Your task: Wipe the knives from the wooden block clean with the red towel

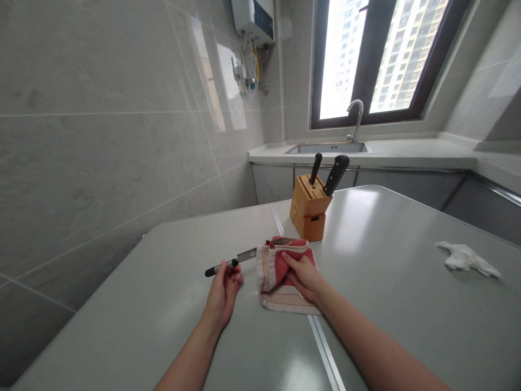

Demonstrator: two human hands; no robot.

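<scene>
My left hand (228, 279) is closed round the black handle of a knife (246, 255), its blade pointing right. A red and white cloth (271, 277) is folded over the middle of the blade, and the tip shows beyond the fold. With thumb on top, my right hand (303, 274) grips this cloth against the blade; its other fingers are partly hidden. Just behind the cloth stands a wooden knife block (307, 203), with two black-handled knives (336, 174) in its slots.
A crumpled white tissue (468, 259) lies at the right of the grey table (183, 326). Beyond the table runs a counter with a sink (325, 148) and a tap (358, 117) under the window. A tiled wall (122, 146) borders the left side.
</scene>
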